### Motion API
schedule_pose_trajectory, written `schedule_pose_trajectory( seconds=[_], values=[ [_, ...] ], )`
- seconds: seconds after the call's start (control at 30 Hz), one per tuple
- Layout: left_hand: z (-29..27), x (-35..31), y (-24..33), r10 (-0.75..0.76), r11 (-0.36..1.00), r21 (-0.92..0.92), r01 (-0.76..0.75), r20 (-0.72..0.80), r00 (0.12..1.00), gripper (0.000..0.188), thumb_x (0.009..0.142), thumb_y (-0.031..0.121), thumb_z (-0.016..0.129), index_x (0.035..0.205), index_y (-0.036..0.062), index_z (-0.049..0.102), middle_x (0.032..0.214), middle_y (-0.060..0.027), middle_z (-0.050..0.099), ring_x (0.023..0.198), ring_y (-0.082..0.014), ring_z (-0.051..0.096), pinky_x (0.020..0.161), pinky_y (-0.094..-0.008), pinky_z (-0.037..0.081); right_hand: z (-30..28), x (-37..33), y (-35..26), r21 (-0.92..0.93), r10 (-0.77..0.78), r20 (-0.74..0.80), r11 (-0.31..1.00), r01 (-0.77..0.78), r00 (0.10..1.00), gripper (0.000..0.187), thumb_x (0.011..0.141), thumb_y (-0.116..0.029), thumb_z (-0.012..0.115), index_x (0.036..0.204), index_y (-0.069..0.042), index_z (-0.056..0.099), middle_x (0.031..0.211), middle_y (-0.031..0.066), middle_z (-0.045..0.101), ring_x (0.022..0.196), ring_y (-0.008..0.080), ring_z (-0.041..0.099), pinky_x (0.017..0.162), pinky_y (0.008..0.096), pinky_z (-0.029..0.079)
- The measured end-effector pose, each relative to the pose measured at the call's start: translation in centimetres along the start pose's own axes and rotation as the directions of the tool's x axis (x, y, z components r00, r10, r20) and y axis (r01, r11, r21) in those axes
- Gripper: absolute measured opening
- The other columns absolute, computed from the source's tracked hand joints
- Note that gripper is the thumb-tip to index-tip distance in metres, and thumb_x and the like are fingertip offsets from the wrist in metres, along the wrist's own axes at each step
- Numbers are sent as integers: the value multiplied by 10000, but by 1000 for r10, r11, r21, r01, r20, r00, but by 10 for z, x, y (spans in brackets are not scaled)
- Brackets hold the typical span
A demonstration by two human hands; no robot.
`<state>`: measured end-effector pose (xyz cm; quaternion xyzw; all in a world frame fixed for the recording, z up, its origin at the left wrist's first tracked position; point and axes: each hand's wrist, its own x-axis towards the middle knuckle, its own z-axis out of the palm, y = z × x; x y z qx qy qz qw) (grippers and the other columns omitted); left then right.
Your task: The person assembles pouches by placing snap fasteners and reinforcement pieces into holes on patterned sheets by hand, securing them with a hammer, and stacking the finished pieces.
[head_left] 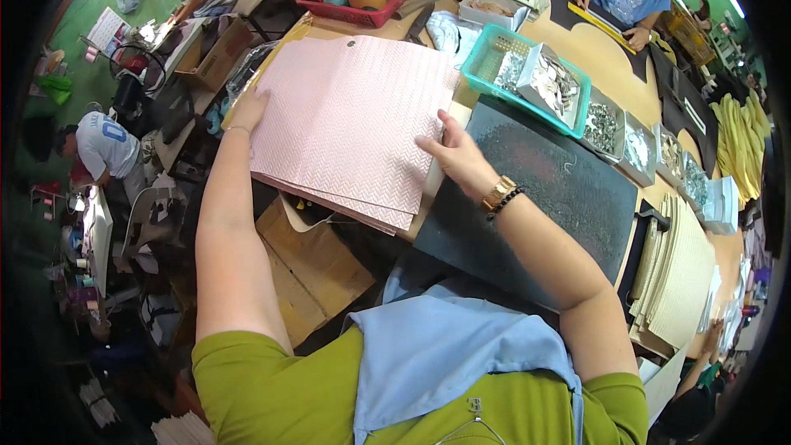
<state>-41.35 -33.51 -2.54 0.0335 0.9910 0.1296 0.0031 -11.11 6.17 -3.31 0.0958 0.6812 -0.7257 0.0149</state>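
A stack of pale pink sheets (346,119) with a herringbone texture lies at the table's front left, its near edge jutting past the tabletop. A small dark round piece (352,44) rests near the far edge of the top sheet. My left hand (250,109) grips the stack's left edge, some of its fingers hidden. At the right edge is my right hand (459,155), its fingers apart and the tips over the top sheet; whether they press on it I cannot tell. Just right of the stack lies a dark, worn mat (535,189).
Beyond the mat stands a green plastic basket (470,74) with small metal parts. Boxes of fittings (637,152) line the right side, near stacked cream sheets (676,272). A red tray (395,12) sits at the back. Across the table, a person (630,0) handles a yellow ruler (606,29).
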Motion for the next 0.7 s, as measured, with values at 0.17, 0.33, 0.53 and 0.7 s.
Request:
schedule_pose_trajectory(
  seconds=[0.17,0.33,0.53,0.7],
  values=[
    [16,6,-26,57,998,-32,-60,-83,995,777,1040,539,522,1528,-63,466,1482,-368,528,1414,-476,498,1208,-497,363,58,-20,-19,-65,200,-7,978,-200,980,1198,966,-503,722,1620,139,-49,1709,300,-233,1619,324,-169,1308,375,13],
    [21,11,-18,151,988,-8,-154,-145,978,833,1022,563,549,1525,-92,444,1492,-377,513,1394,-495,513,1197,-494,383,79,-51,-15,-109,214,49,972,-208,976,1225,974,-504,715,1604,147,-109,1690,329,-254,1609,341,-198,1308,404,9],
    [-13,15,-1,-114,978,-173,114,12,993,1154,800,741,743,1495,-137,465,1470,-332,567,1394,-430,550,1166,-453,427,70,-48,-8,66,142,-18,988,-140,990,1145,1001,-418,714,1622,127,-79,1716,298,-212,1623,328,-146,1310,401,23],
    [-28,29,-10,-212,963,-110,248,267,940,1230,787,837,670,1522,-127,459,1449,-302,601,1393,-441,555,1182,-453,412,58,-39,-11,108,173,68,978,-180,983,1167,962,-534,723,1644,104,23,1719,344,-107,1628,381,-91,1312,413,70]
  ],
)
